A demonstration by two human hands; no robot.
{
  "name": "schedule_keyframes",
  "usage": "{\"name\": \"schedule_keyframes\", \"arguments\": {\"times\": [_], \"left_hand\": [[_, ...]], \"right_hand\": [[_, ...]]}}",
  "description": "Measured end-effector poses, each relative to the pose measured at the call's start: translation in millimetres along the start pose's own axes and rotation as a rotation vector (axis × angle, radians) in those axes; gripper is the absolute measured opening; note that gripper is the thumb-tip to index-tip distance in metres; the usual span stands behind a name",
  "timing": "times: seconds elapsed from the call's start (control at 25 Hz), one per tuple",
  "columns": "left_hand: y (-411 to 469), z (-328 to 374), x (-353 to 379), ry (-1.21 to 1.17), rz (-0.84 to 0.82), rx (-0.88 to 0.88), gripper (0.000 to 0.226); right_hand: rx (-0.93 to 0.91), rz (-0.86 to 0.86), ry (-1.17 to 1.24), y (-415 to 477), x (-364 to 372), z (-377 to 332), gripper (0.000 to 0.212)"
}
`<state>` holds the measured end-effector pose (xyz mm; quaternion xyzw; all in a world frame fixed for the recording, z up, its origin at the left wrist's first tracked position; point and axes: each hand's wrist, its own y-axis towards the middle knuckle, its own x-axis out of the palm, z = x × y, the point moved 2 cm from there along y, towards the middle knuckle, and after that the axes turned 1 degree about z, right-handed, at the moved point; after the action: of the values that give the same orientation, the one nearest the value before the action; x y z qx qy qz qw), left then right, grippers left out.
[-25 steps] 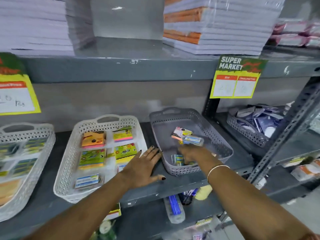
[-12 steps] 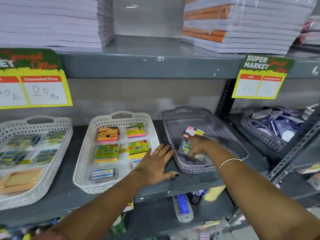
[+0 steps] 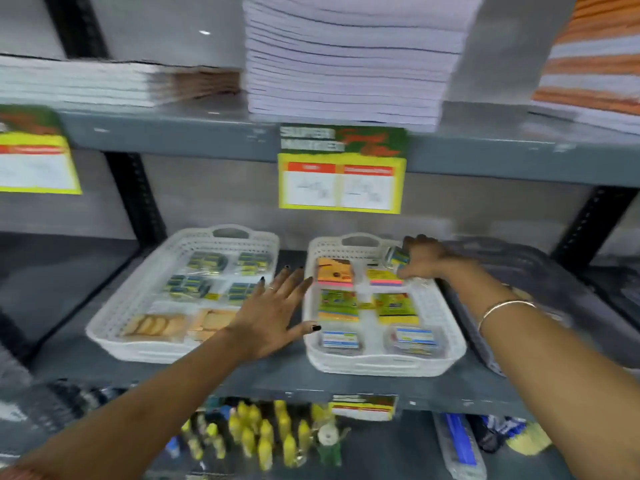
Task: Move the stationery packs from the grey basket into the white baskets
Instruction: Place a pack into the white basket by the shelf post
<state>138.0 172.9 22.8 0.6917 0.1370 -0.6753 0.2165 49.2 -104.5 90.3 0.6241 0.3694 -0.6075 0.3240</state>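
Two white baskets stand side by side on the grey shelf. The right white basket [image 3: 381, 367] holds orange, green and yellow sticky-note packs plus two clear boxes. My right hand [image 3: 424, 258] hovers over its far right corner, closed on a small stationery pack [image 3: 396, 256]. Dark packs and tan packs fill the left white basket [image 3: 138, 348]. My left hand [image 3: 273, 317] lies flat with fingers spread on the shelf between the two white baskets. The grey basket [image 3: 512, 282] is blurred at the right, partly behind my right arm.
Paper stacks [image 3: 349, 60] sit on the shelf above. A yellow price tag [image 3: 341, 174] hangs from that shelf's edge. Yellow bottles [image 3: 263, 434] and a blue-filled clear tube [image 3: 457, 441] sit on the shelf below. A black upright [image 3: 135, 188] stands behind at left.
My right hand lifted a pack out of the grey basket and carried it left over the right white basket. The view swung left; my left hand shifted to the gap between the white baskets.
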Motion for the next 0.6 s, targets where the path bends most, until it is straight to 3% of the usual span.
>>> {"name": "schedule_keyframes", "arguments": {"times": [0.16, 0.28, 0.4, 0.6], "left_hand": [[-71, -109, 2, 0.040, -0.055, -0.115, 0.082], [-104, -156, 7, 0.034, -0.088, -0.134, 0.105], [-117, -172, 13, -0.008, -0.080, -0.129, 0.119], [-119, -173, 23, -0.066, -0.017, -0.143, 0.111]], "right_hand": [[-0.112, 0.045, 0.091, 11, 11, -133, 0.062], [-0.146, 0.053, 0.139, 17, 23, -204, 0.067], [-0.192, 0.019, 0.116, 27, 34, -252, 0.069], [-0.260, -0.099, -0.030, 46, 66, -290, 0.079]]}}
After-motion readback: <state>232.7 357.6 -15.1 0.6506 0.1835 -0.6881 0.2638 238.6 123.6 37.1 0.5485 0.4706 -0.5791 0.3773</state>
